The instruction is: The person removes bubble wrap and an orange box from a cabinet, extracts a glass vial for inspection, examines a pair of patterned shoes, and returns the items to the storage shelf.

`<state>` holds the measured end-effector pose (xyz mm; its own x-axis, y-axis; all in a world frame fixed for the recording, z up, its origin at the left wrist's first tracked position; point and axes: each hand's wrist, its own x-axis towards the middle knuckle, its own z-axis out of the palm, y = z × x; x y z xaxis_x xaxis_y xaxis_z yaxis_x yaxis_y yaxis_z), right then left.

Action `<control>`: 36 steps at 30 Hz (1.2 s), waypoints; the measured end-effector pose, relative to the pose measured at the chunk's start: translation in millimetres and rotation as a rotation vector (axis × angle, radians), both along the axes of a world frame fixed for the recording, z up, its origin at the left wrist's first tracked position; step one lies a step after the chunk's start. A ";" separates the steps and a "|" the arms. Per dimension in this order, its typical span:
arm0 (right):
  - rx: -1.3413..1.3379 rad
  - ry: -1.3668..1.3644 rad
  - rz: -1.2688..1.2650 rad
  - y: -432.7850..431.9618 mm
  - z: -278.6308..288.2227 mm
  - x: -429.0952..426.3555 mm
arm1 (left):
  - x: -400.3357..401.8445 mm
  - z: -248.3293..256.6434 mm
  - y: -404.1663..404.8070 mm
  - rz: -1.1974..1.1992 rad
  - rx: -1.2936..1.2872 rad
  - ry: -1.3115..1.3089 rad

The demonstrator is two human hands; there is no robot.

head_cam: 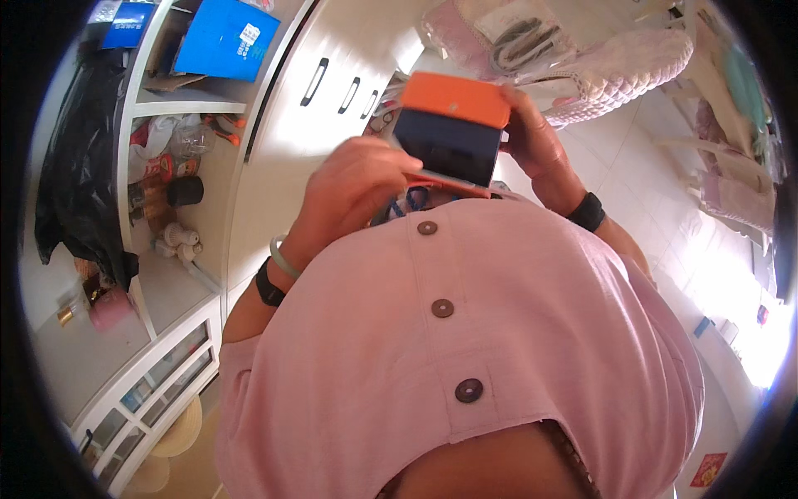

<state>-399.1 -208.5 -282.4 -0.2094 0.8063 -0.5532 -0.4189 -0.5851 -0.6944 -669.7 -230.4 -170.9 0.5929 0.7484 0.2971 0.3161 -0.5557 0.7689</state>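
Note:
A small box (449, 150) with an orange flap along its top and a dark navy panel is held up in front of my chest. My right hand (533, 140) grips its right side, the thumb or a finger at the orange corner. My left hand (358, 181), blurred, is at the lower left edge with fingers curled; whether it pinches the box is unclear. An orange strip (458, 184) shows along the near edge. Part of a blue cord (416, 198) shows just beneath the box, mostly hidden by my shirt.
On the left stands an open cabinet with a blue box (227, 40), orange-handled tool (225, 128), black cup-like item (186, 191) and light bulbs (181, 237). A black plastic bag (81, 156) hangs beside it. White drawers (336, 87) adjoin; quilted pink fabric (623, 72) lies at upper right.

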 end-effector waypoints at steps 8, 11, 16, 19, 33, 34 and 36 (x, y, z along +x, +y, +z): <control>-0.015 0.265 -0.261 29.3 -8.0 27.4 | 7.9 4.9 -1.1 -0.041 0.075 -0.017; -0.040 0.427 -0.251 33.2 3.7 25.6 | 9.5 14.9 -3.0 0.004 0.122 -0.029; -0.031 0.722 -0.193 32.2 -5.3 16.8 | 13.3 37.7 10.7 0.035 0.264 -0.098; -0.015 0.763 -0.185 28.8 1.2 9.4 | 16.0 54.2 15.3 0.001 0.295 -0.065; -0.010 0.581 -0.263 34.4 14.5 -1.1 | 9.1 71.1 35.1 0.206 0.350 0.761; -0.026 0.536 -0.271 34.5 18.7 -2.5 | 12.3 72.0 37.4 0.174 0.367 0.880; -0.043 0.496 -0.271 33.5 18.2 -6.0 | 19.6 73.7 46.0 0.114 0.284 1.047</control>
<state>-405.1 -175.0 -264.2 -0.2414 0.8461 -0.4751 -0.8281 -0.4349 -0.3537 -650.1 -184.4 -97.2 0.5840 0.7989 -0.1437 0.8002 -0.5964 -0.0634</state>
